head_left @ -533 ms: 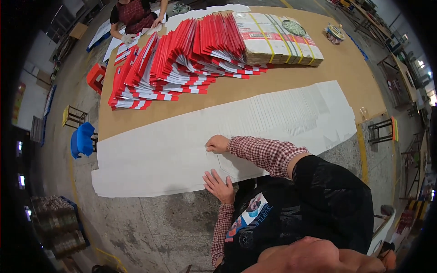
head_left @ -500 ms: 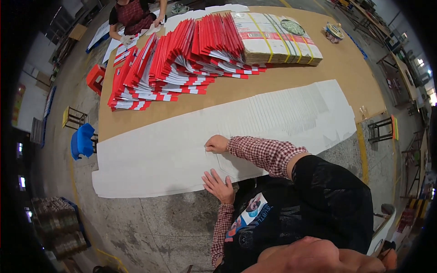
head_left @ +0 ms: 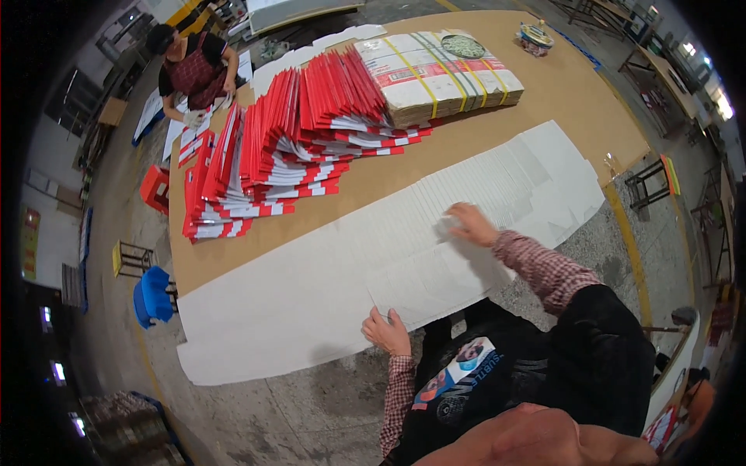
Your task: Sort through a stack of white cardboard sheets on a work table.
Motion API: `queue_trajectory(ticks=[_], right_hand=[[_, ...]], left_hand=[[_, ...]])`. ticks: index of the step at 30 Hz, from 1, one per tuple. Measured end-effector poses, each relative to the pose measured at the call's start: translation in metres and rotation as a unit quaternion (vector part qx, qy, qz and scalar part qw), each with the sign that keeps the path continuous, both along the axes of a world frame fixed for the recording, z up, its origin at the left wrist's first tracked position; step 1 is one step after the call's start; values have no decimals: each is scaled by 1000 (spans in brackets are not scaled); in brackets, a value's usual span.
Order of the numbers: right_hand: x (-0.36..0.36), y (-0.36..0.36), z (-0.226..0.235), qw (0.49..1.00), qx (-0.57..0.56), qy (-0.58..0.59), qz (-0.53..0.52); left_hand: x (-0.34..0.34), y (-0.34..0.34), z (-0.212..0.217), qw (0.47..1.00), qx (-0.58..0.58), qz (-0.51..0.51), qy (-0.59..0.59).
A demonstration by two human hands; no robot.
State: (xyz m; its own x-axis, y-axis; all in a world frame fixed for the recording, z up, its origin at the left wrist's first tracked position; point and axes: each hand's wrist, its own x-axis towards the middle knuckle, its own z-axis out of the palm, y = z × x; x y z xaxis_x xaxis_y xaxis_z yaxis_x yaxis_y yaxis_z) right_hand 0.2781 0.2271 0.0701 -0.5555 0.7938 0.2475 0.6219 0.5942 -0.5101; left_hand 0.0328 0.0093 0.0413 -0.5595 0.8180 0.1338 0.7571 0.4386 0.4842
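A long spread of overlapping white paper sheets (head_left: 311, 311) lies along the near side of the table, with a row of closely stepped edges toward its right part. My left hand (head_left: 387, 332) rests at the near edge of these sheets, thumb and fingers apart. Farther right, over the stepped edges, is my right hand (head_left: 472, 225), its fingers stretched out and a little blurred. It casts a shadow on the paper; whether its fingertips touch the sheets I cannot tell. Neither hand visibly holds anything.
Red-and-white folded paper pieces (head_left: 272, 147) stand fanned in rows at the table's far left. Beside them lies a strapped stack of printed cardboard (head_left: 439, 74). A tape roll (head_left: 535, 37) sits farther right. Another person (head_left: 198, 70) works at the far left corner. A blue stool (head_left: 154, 297) stands left.
My right hand has moved right and away from me across the sheets, its curled fingers now stretched out. My left hand stays by the near edge. The whole view has turned slightly.
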Motion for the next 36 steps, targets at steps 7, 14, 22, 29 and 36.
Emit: queue_trajectory(ticks=[7,14,22,29,36], right_hand=[[218,15,-7,902,-83,-216,-364],[293,0,-13,866,-284,-270,-310],[331,11,6,910,-279,-248,-180],[345,3,-15,960,-173,-206,-78],[355,-3,-22,970,-102,-209,-68]], left_hand=[[-24,11,-22,951,54,70,-297],[-47,4,-25,622,54,-47,-780],[96,-15,-19,398,235,-85,-882],[164,-12,-81,478,325,56,-814],[205,24,-27,689,306,201,-626]])
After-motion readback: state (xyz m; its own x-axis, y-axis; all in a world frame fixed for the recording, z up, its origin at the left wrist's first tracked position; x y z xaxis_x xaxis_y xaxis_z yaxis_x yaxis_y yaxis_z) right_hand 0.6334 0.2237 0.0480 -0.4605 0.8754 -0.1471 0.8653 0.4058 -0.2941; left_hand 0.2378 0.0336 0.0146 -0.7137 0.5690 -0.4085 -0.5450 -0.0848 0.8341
